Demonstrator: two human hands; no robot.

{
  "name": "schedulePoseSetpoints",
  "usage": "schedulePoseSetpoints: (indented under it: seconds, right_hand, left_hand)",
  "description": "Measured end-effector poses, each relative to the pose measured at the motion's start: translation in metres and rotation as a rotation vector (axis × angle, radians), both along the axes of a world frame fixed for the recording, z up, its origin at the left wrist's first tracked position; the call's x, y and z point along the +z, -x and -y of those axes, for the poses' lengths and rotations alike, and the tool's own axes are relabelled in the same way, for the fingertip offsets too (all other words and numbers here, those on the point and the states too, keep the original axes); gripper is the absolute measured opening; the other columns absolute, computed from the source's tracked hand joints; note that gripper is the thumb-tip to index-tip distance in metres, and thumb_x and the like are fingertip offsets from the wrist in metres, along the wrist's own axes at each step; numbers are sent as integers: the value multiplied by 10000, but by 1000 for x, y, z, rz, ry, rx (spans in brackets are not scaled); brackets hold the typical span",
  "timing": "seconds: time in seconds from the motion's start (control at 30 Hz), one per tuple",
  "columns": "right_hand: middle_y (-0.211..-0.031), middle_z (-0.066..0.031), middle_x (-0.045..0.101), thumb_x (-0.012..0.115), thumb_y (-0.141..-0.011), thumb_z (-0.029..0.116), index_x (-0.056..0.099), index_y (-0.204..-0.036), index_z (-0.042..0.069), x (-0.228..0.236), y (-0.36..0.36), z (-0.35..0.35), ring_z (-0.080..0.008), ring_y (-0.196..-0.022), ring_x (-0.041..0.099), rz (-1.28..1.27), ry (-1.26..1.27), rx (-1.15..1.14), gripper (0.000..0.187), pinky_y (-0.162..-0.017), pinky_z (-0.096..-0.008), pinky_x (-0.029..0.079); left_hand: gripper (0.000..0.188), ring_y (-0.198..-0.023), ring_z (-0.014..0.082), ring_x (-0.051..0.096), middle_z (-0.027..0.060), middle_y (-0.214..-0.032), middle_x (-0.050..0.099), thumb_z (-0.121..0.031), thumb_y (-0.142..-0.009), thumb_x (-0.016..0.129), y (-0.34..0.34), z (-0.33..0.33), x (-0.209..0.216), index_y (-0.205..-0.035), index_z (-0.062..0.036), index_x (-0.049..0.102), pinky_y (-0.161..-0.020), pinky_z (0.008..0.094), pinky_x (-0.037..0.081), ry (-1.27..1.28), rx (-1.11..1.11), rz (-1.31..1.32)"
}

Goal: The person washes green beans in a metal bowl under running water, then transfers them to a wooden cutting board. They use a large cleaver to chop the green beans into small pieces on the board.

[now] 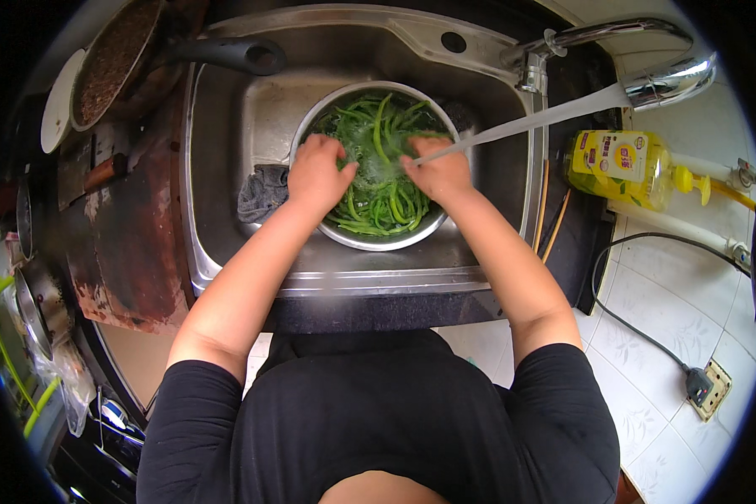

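Observation:
A round metal bowl (376,244) stands in the sink, holding water and many long green peppers (395,210). My left hand (317,172) reaches over the bowl's left side, open, its thumb apart and its fingertips down among the peppers. Over the right side, my right hand (438,172) is also open, thumb and fingers apart, touching the wet peppers; its fingertips are partly blurred by the splashing. Water runs slantwise from the faucet (668,82) across my right hand into the bowl.
A grey cloth (264,195) lies in the sink (231,118) left of the bowl. A pan handle (244,55) juts over the sink's far left corner. At right are a yellow pump bottle (617,168), chopsticks (556,225) and a plugged-in cord (647,336). A reddish-brown board (126,252) lies left.

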State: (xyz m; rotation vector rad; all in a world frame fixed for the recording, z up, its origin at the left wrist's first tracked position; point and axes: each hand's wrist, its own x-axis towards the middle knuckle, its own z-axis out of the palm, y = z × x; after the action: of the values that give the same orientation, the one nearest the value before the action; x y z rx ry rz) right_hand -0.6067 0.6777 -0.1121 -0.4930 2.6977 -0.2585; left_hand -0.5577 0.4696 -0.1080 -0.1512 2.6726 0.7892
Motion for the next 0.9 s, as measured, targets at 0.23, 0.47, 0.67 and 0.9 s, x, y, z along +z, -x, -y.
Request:
schedulePoseSetpoints:
  seconds: [0.23, 0.47, 0.67, 0.9]
  right_hand:
    - [-1387, -249, 273, 552, -823, 490, 177, -1388, -19, -78, -15, 26, -379, -1274, 296, 333, 723, -1057, 847, -1037, -433, 279]
    - [-1359, -166, 372, 355, -915, 511, 287, -1370, 36, -37, -23, 54, -310, -1227, 388, 1025, 1229, -1018, 661, -988, -424, 350]
    - [-1379, -121, 355, 220, -906, 611, 276, -1387, 96, 52, -39, 61, -255, -1241, 370, 1111, 1361, -858, 708, -1014, -398, 332]
    - [-1474, -220, -79, 301, -895, 600, -55, -1389, -54, 104, -49, 74, -265, -1365, -139, 717, 969, -478, 894, -1107, -344, 1]
  left_hand:
    - [846, -1138, 307, 486, 220, -1233, 472, -348, -663, 792, 1, -10, -61, -1269, 46, 353, -888, 413, 458, -994, 819, 341]
    - [851, -1099, 305, 505, 180, -1231, 477, -263, -697, 777, 11, -18, -70, -1346, -65, 263, -888, 468, 455, -1465, 725, 658]
    - [649, -1080, 261, 531, 111, -1175, 542, -227, -738, 724, -4, -17, -14, -1281, -67, 407, -925, 421, 440, -1550, 604, 526]
    - [566, -1000, 245, 574, 139, -1142, 560, -188, -752, 672, -10, 0, 5, -1246, -25, 449, -885, 379, 460, -1686, 529, 451]
